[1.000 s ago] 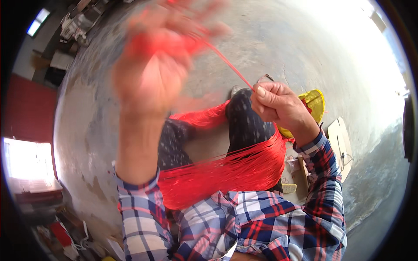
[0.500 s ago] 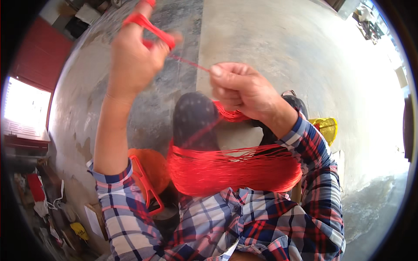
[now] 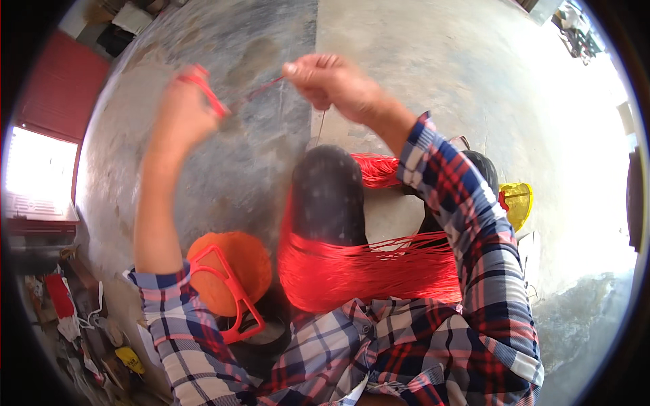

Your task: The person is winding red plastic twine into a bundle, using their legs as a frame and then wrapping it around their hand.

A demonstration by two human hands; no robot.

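Observation:
A large skein of red cord (image 3: pixel 365 274) is stretched around both my knees (image 3: pixel 328 193); many strands cross my lap, and more show beyond the knees. My left hand (image 3: pixel 177 111), raised at the upper left and smeared by motion, has a flat band of wound red cord (image 3: pixel 208 95) around its fingers. To its right, my right hand (image 3: pixel 338 84) is closed, pinching the cord between thumb and fingertips. A short taut length (image 3: pixel 265 88) runs from that pinch toward the left hand. Below the right hand, a thin strand (image 3: pixel 321 125) hangs toward the knees.
An orange round object (image 3: pixel 247 254) and a red plastic frame (image 3: pixel 233 291) are beside my left thigh. Something yellow (image 3: pixel 518 206) stands beyond my right leg. Mixed items lie along the left wall, near a red panel (image 3: pixel 64 95). The floor (image 3: pixel 420 54) is concrete.
My left hand has moved down and left and turned, so the cord band shows edge-on. My right hand has moved up and left, still pinching the cord. My knees have shifted slightly right.

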